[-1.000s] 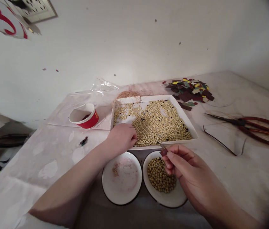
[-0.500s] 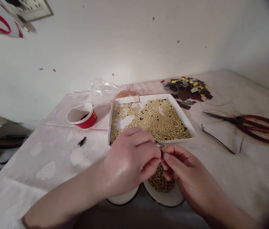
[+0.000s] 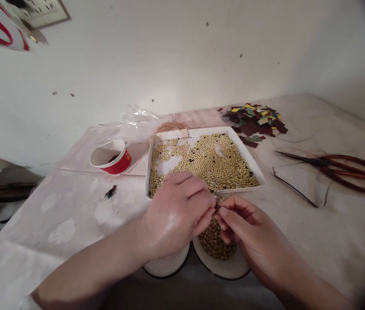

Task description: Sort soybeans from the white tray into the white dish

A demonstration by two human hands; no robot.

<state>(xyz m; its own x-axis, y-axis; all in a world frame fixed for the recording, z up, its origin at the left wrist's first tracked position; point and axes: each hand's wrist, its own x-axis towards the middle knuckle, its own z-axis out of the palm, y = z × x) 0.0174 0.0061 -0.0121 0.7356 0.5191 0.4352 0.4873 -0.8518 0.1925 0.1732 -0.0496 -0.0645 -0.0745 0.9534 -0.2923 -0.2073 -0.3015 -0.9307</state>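
My left hand (image 3: 180,211) is closed in a pinch, and its fingertips meet those of my right hand (image 3: 245,224), which pinches from the other side. Whatever lies between the fingertips is small and dark, too small to name. Both hands are above the near edge of a white tray (image 3: 260,178) spread with pale yellow beads (image 3: 214,165) and a few black ones. Below my fingers a round dish (image 3: 227,269) holds larger brownish beads (image 3: 216,243). A second pale dish (image 3: 166,267) shows partly under my left wrist.
A red and white paper cup (image 3: 120,164) stands left of the tray, near a small dark scrap (image 3: 110,191). Copper-coloured strands (image 3: 171,127) and clear plastic (image 3: 138,116) lie behind. At right are scissors (image 3: 347,168), a bent dark strip (image 3: 295,189) and a heap of coloured chips (image 3: 253,118).
Both hands keep their pinch at almost the same spot, with the left hand's fingers turned slightly. The whole view has shifted a little.
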